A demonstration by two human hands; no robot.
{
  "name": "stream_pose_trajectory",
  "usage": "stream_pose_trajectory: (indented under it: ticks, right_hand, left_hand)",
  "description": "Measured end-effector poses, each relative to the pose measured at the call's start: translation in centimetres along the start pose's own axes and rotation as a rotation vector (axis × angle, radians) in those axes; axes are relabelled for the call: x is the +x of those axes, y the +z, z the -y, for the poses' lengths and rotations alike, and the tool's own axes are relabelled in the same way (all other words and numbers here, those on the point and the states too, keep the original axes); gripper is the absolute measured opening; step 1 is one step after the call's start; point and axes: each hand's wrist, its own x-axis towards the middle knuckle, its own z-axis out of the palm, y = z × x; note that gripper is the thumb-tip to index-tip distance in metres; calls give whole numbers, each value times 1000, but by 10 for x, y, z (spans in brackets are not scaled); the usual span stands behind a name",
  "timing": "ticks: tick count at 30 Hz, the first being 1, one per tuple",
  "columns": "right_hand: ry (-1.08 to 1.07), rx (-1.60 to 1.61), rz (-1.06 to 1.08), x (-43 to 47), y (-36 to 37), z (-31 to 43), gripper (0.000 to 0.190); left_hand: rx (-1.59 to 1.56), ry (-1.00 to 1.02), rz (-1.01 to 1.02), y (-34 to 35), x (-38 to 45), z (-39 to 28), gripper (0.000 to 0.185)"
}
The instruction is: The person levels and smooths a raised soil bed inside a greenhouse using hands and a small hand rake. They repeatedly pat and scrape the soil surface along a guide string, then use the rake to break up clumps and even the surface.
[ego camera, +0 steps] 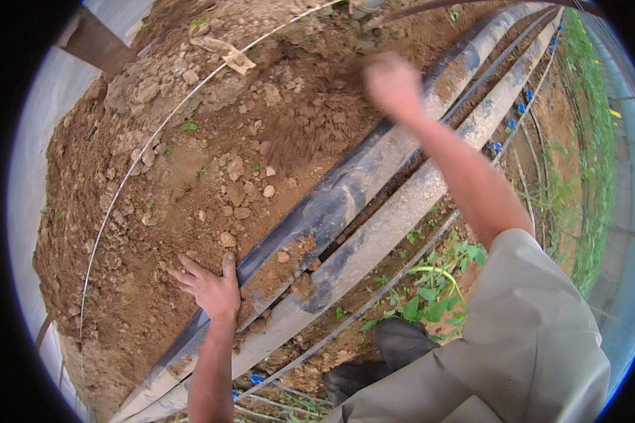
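My left hand (217, 288), fingers spread, is over the far edge of a dark, dirt-covered pipe (344, 203) and the brown soil (190, 180) beside it. It holds nothing. Farther up the same pipe, my right hand (394, 84) is blurred by motion. Its fingers look curled, but whether anything is in them cannot be made out. Loose soil (309, 127) near that hand is also streaked by motion. A second pale, dusty pipe (381, 227) runs alongside, nearer to me. Clods of earth lie on the dark pipe near my left hand.
A thin white line (153, 135) arcs across the soil bank. Thin drip hoses with blue valve fittings (511, 124) run on my side of the pipes. A leafy green plant (428, 299) grows by my dark shoes (402, 338). A brown post (98, 42) stands at upper left.
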Motion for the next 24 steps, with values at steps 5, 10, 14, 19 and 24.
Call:
stream_pose_trajectory:
  ticks: [5,10,14,19,24]
  right_hand:
    - [224,59,-461,101,-16,-138,41]
    - [44,-65,-28,28,36,-36,41]
    - [71,-192,65,39,-15,-7,40]
    - [221,103,-192,125,0,-162,42]
    - [252,349,-238,65,35,-76,57]
  left_hand:
    - [-13,103,-77,19,7,-21,115]
    - [-1,29,-61,14,1,-9,116]
    - [-28,29,-67,12,-1,7,116]
    - [-48,104,-105,20,6,-10,117]
    - [-40,56,-89,15,3,-9,116]
